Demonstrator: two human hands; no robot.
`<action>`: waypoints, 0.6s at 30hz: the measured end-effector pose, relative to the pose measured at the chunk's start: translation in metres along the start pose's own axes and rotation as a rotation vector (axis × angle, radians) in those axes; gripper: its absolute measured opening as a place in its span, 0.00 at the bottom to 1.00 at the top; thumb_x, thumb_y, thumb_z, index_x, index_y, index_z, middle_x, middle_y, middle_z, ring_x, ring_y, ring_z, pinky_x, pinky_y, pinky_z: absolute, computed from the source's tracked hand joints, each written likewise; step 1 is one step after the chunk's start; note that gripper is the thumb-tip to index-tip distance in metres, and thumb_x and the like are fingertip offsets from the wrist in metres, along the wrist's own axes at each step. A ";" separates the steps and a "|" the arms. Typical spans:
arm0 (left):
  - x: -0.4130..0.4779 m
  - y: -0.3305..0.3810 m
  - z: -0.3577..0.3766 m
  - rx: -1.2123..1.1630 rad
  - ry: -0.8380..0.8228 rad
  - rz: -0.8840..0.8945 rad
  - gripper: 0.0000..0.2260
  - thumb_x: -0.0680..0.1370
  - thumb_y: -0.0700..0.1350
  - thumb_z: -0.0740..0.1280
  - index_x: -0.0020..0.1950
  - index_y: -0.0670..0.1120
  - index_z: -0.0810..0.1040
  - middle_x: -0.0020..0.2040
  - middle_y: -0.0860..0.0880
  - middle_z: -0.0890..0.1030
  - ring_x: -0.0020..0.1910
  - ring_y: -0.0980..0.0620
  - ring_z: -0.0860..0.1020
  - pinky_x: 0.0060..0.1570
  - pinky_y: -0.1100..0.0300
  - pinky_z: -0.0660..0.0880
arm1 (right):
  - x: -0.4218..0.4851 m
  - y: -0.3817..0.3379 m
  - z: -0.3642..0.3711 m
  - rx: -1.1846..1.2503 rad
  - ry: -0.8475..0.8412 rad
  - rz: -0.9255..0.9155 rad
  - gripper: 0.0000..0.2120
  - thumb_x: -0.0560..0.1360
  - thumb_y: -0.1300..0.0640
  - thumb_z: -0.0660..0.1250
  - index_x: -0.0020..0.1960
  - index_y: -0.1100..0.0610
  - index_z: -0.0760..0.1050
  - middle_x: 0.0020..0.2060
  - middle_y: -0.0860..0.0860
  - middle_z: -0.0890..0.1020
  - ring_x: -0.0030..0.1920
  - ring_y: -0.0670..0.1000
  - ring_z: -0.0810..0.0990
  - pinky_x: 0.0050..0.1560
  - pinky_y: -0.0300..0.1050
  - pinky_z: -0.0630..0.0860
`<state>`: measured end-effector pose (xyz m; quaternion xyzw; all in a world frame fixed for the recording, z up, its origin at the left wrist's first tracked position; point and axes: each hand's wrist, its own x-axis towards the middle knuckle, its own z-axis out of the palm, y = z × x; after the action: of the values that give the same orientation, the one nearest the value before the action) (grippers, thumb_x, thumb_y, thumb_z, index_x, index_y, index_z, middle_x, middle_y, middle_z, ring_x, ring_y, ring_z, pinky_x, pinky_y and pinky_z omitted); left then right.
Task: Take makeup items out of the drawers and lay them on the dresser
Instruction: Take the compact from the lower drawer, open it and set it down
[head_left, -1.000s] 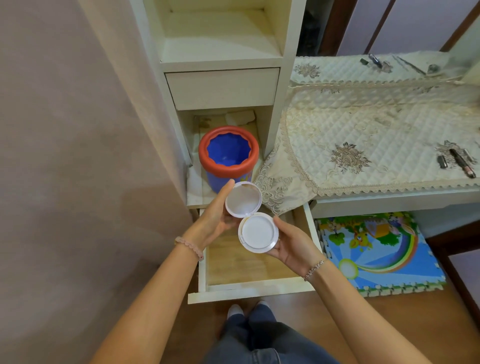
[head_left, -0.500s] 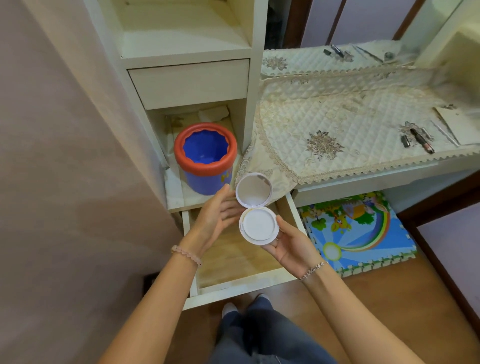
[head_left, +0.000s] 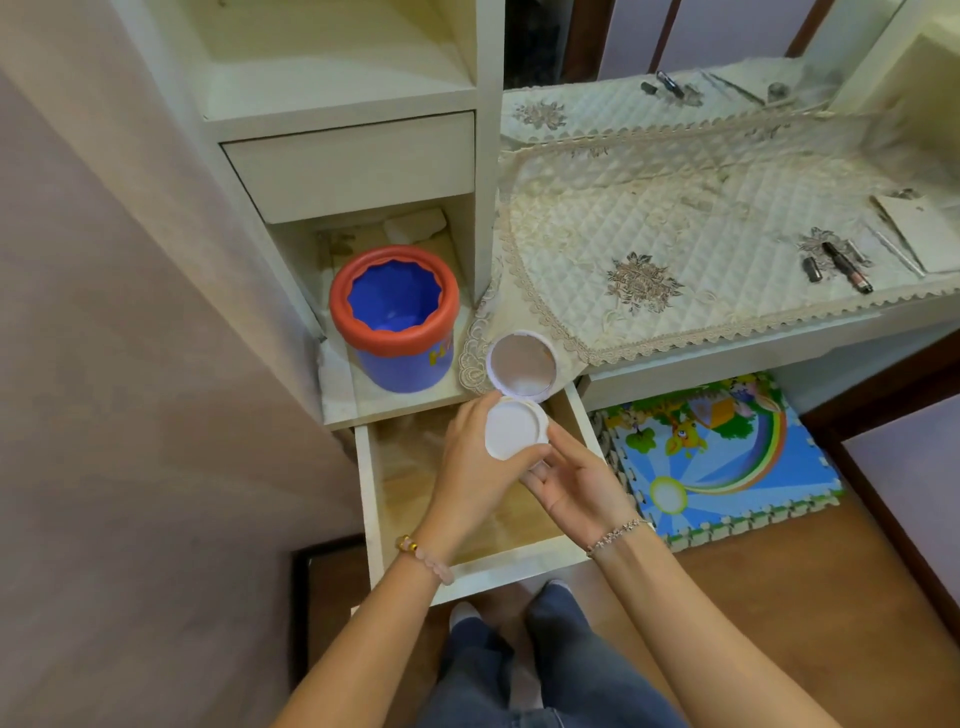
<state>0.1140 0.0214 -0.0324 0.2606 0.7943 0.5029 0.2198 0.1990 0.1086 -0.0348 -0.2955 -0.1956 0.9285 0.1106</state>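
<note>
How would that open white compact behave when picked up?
Probably light: the left hand and right hand hold the compact without visible strain. Its mirrored lid stands open on a hinge, so it may swing, and likely cracks if dropped.

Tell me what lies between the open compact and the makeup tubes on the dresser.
In the head view, only bare quilted cloth with an embroidered flower separates the compact from the makeup tubes.

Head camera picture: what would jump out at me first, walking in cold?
An open white compact, lid up, held by the left hand and right hand above the open drawer. Left of it, a blue tub with a red rim stands on a low shelf. A bright cartoon mat lies under the dresser.
</note>
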 end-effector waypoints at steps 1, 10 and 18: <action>0.001 0.001 0.002 0.022 0.009 -0.013 0.30 0.65 0.48 0.77 0.64 0.51 0.70 0.59 0.55 0.70 0.61 0.53 0.68 0.59 0.58 0.66 | 0.001 -0.001 0.000 -0.010 -0.005 0.003 0.16 0.78 0.58 0.57 0.63 0.62 0.72 0.48 0.55 0.84 0.44 0.50 0.84 0.49 0.43 0.80; 0.004 0.013 0.012 0.094 0.085 -0.040 0.25 0.71 0.49 0.72 0.66 0.49 0.69 0.57 0.57 0.65 0.53 0.61 0.66 0.48 0.72 0.62 | 0.013 -0.014 -0.006 -0.074 -0.052 0.018 0.18 0.74 0.57 0.59 0.62 0.61 0.73 0.53 0.56 0.83 0.50 0.52 0.83 0.55 0.45 0.77; 0.010 0.019 0.012 -0.072 0.114 -0.042 0.18 0.68 0.54 0.72 0.56 0.53 0.77 0.51 0.59 0.78 0.50 0.60 0.76 0.51 0.68 0.71 | 0.021 -0.028 -0.012 -0.091 -0.025 0.016 0.16 0.79 0.60 0.56 0.64 0.63 0.72 0.56 0.59 0.81 0.53 0.55 0.82 0.48 0.46 0.81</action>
<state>0.1170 0.0425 -0.0206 0.2067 0.7922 0.5405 0.1940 0.1916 0.1440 -0.0429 -0.2899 -0.2368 0.9232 0.0871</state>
